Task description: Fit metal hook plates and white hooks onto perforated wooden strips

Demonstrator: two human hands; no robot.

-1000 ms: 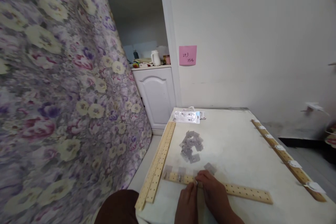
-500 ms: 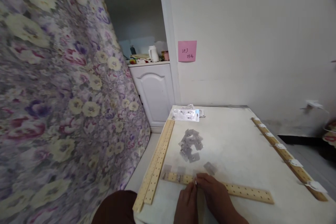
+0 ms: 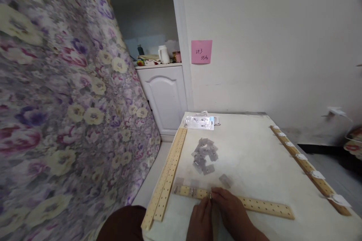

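A light wooden strip with rows of holes point(image 3: 267, 206) lies across the near part of the table. My left hand point(image 3: 200, 219) and my right hand point(image 3: 231, 208) meet over its middle. Both are closed, fingertips pressed together around a small shiny metal piece point(image 3: 210, 196); its exact kind is too small to make out. Left of my hands, two clear plastic pieces with metal bits sit on the strip, one of them a clear card point(image 3: 193, 188). A loose clear card point(image 3: 225, 180) lies just beyond my right hand.
Several grey see-through cards point(image 3: 204, 154) lie heaped mid-table. Two holed wooden strips point(image 3: 169, 173) run along the left edge. Another strip point(image 3: 307, 165) with several white pieces lines the right edge. A clear package point(image 3: 199, 122) rests at the back left, near the wall.
The view has tilted and shifted slightly. My hands stay together at the same spot on the strip, with little visible movement of the fingers.
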